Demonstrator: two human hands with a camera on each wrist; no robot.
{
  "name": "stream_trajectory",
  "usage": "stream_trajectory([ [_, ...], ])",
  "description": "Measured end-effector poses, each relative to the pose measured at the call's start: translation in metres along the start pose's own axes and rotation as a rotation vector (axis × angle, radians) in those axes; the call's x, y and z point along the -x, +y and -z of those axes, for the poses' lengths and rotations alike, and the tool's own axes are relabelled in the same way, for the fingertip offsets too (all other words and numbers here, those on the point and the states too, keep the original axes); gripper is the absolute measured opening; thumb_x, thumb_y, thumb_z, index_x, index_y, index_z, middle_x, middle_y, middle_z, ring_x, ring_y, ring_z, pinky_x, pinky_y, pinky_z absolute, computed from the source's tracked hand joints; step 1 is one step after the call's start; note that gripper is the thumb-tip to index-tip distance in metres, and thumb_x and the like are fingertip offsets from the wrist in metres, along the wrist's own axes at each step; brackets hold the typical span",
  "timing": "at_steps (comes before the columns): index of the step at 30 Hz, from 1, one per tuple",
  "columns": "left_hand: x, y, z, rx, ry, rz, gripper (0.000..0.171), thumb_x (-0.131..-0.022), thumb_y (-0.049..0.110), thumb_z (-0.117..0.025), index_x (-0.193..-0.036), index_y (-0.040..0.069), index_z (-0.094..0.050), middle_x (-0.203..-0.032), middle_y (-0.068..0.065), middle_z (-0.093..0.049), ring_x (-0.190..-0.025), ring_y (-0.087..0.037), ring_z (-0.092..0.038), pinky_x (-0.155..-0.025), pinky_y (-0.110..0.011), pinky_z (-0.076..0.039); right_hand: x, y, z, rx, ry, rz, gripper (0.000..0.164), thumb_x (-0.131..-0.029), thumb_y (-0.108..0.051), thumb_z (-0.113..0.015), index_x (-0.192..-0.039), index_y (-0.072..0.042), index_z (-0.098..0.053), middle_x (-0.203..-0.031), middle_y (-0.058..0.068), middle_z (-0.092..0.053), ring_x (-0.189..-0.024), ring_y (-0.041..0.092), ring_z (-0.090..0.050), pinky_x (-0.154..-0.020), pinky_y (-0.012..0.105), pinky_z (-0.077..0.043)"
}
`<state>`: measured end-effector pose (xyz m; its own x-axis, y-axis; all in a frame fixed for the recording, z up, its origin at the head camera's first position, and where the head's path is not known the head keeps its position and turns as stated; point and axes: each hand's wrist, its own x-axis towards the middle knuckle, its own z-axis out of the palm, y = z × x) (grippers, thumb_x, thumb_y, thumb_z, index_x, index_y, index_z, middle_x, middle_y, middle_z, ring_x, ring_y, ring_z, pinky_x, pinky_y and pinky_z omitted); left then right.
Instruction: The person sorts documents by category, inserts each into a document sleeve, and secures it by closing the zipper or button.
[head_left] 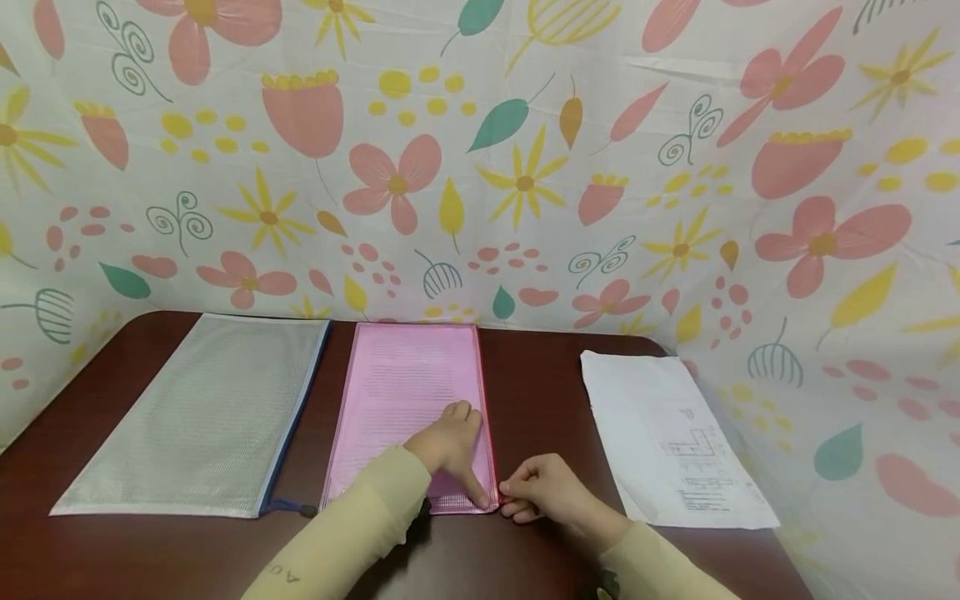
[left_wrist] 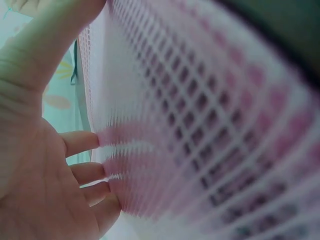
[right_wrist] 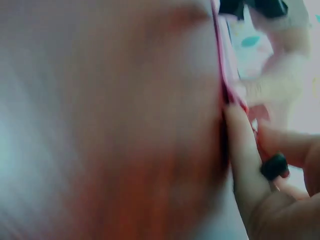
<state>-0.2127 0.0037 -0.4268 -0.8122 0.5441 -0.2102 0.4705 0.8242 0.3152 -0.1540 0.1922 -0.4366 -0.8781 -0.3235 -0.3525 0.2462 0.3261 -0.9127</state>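
A pink mesh zipper pouch (head_left: 408,375) lies on the table, with lines of print showing through it and a red zipper (head_left: 486,400) along its right edge. My left hand (head_left: 452,450) rests on its near right part, fingers spread. In the left wrist view, the fingertips (left_wrist: 104,172) touch the mesh. At the near right corner, my right hand (head_left: 551,492) pinches the zipper pull between thumb and curled fingers. The pull's black end (right_wrist: 274,166) sticks out between the fingers in the right wrist view; the slider is hidden.
To the left lies a white mesh zipper pouch (head_left: 202,417) with a blue zipper, its dark pull (head_left: 307,511) hanging off the near corner. White paper (head_left: 660,425) with printed drawings lies at right. A flowered curtain (head_left: 480,167) stands behind the dark table (head_left: 536,392).
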Motion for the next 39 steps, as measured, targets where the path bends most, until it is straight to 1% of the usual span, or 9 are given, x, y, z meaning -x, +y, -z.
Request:
stream_trajectory([
  [4, 0.000, 0.001, 0.000, -0.023, 0.003, -0.005, 0.117, -0.039, 0.064, -0.086, -0.128, 0.004, -0.040, -0.118, -0.007, -0.038, -0.122, -0.025, -0.035, -0.108, -0.030, -0.036, 0.003, 0.001, -0.008, -0.090, 0.099, -0.009, 0.022, -0.086, -0.009, -0.067, -0.089, 0.012, -0.063, -0.074, 0.014, -0.071, -0.065, 0.016, -0.070, -0.061, 0.034, -0.059],
  [9, -0.001, 0.002, 0.000, -0.036, -0.006, -0.006, 0.114, -0.039, 0.064, -0.086, -0.126, 0.005, -0.041, -0.114, -0.005, -0.038, -0.119, -0.023, -0.036, -0.106, -0.029, -0.038, 0.002, 0.002, -0.013, -0.158, 0.162, -0.023, 0.023, -0.086, -0.008, -0.067, -0.092, 0.013, -0.062, -0.074, 0.016, -0.071, -0.065, 0.017, -0.070, -0.062, 0.035, -0.059],
  [14, -0.002, 0.003, 0.002, -0.043, -0.006, -0.013, 0.113, -0.040, 0.064, -0.086, -0.126, 0.005, -0.041, -0.112, -0.005, -0.038, -0.115, -0.022, -0.036, -0.105, -0.029, -0.038, -0.001, 0.003, -0.012, -0.173, 0.178, -0.026, 0.023, -0.086, -0.007, -0.067, -0.093, 0.014, -0.061, -0.074, 0.016, -0.071, -0.064, 0.017, -0.070, -0.062, 0.035, -0.059],
  [19, -0.001, 0.002, 0.002, -0.041, -0.014, 0.003, 0.115, -0.040, 0.065, -0.086, -0.128, 0.005, -0.040, -0.115, -0.005, -0.039, -0.119, -0.023, -0.036, -0.106, -0.029, -0.039, -0.004, 0.001, -0.012, -0.160, 0.184, -0.017, 0.024, -0.086, -0.007, -0.066, -0.093, 0.016, -0.062, -0.075, 0.015, -0.071, -0.063, 0.016, -0.069, -0.062, 0.035, -0.059],
  [22, 0.000, 0.002, 0.001, -0.036, -0.018, 0.006, 0.115, -0.040, 0.064, -0.086, -0.128, 0.005, -0.040, -0.115, -0.006, -0.039, -0.120, -0.023, -0.036, -0.105, -0.029, -0.039, -0.004, -0.001, -0.014, -0.154, 0.194, -0.011, 0.023, -0.085, -0.006, -0.067, -0.092, 0.016, -0.062, -0.073, 0.013, -0.070, -0.061, 0.014, -0.068, -0.061, 0.034, -0.059],
  [28, 0.000, 0.002, 0.000, -0.043, -0.012, -0.001, 0.115, -0.040, 0.064, -0.086, -0.127, 0.005, -0.041, -0.113, -0.005, -0.039, -0.116, -0.022, -0.036, -0.104, -0.029, -0.040, -0.009, -0.002, -0.014, -0.151, 0.219, -0.008, 0.022, -0.084, -0.005, -0.067, -0.091, 0.015, -0.063, -0.070, 0.009, -0.069, -0.060, 0.012, -0.066, -0.060, 0.033, -0.059],
  [32, 0.000, 0.002, 0.001, -0.041, -0.014, -0.001, 0.114, -0.039, 0.065, -0.085, -0.126, 0.006, -0.041, -0.111, -0.004, -0.039, -0.114, -0.021, -0.037, -0.104, -0.029, -0.040, -0.011, -0.004, -0.013, -0.136, 0.224, -0.006, 0.023, -0.085, -0.005, -0.067, -0.092, 0.016, -0.063, -0.069, 0.010, -0.069, -0.059, 0.012, -0.066, -0.060, 0.033, -0.059],
  [39, 0.001, 0.002, 0.000, -0.064, -0.005, -0.007, 0.111, -0.040, 0.067, -0.084, -0.123, 0.007, -0.042, -0.111, -0.004, -0.039, -0.112, -0.020, -0.038, -0.104, -0.029, -0.040, -0.018, -0.006, -0.009, -0.121, 0.238, 0.001, 0.022, -0.086, -0.006, -0.065, -0.093, 0.015, -0.064, -0.073, 0.012, -0.071, -0.060, 0.012, -0.066, -0.061, 0.033, -0.059],
])
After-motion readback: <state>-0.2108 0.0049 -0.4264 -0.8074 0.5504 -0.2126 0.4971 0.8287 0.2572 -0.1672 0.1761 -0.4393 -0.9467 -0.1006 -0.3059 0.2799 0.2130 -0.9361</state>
